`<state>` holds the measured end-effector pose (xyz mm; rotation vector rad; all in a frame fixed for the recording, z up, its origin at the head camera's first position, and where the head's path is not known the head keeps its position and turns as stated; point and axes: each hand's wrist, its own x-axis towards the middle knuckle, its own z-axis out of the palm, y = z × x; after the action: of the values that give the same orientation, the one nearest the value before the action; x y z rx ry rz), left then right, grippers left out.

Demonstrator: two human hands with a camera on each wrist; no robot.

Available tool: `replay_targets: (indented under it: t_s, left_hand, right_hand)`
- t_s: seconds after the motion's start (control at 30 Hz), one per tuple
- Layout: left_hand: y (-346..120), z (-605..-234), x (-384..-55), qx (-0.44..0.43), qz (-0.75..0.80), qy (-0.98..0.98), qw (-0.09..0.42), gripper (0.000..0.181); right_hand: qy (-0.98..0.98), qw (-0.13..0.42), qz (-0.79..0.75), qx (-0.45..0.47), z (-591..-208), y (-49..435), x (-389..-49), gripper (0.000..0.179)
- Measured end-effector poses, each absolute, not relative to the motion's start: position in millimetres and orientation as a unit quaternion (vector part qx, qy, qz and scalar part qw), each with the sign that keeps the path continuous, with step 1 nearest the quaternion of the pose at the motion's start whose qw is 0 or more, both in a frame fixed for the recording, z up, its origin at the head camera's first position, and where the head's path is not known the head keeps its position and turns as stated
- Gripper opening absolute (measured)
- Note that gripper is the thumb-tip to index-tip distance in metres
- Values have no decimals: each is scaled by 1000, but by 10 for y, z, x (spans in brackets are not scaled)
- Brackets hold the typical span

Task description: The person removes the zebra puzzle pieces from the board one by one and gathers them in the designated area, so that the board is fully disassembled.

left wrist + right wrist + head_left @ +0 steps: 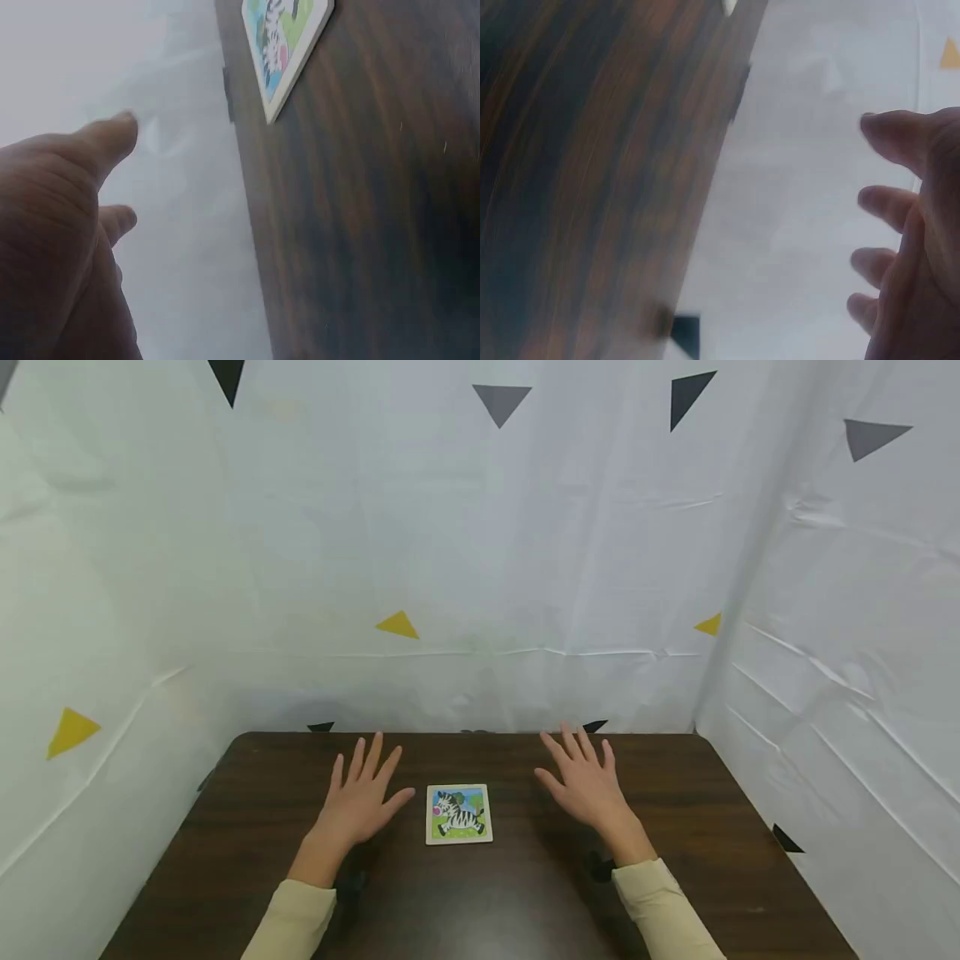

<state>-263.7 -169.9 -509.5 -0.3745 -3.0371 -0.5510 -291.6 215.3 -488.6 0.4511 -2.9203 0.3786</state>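
A square picture puzzle (459, 814) with a pale frame and a running zebra on it lies flat on the dark wooden table (465, 893). To its left my left hand (358, 806) is held with fingers spread, holding nothing. My right hand (588, 785) is on the other side, farther from the puzzle, its fingers spread too and nothing in them. From the left wrist, one corner of the puzzle (289, 45) shows at the top, apart from the thumb (112, 139). In the right wrist view only a pale tip of something shows at the top edge.
White cloth (480, 543) with black, grey and yellow triangles hangs behind the table and along both sides. The table's back edge (465, 735) runs close to the cloth. Pale sleeves (292, 918) cover both forearms.
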Motion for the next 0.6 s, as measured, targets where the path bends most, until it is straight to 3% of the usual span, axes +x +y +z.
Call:
replay_targets:
  t_s: [0.37,0.6]
  left_hand:
    - [-1428,-5345,-2646,-149,-294,-939,-98,96]
    - [-1415,-5580,-2706,-149,-360,-915,-100,103]
  right_hand:
    - [-961,43,57,266,-4979,1459,-3013,52]
    - [-927,42,-31,373,-5040,999,-3091,44]
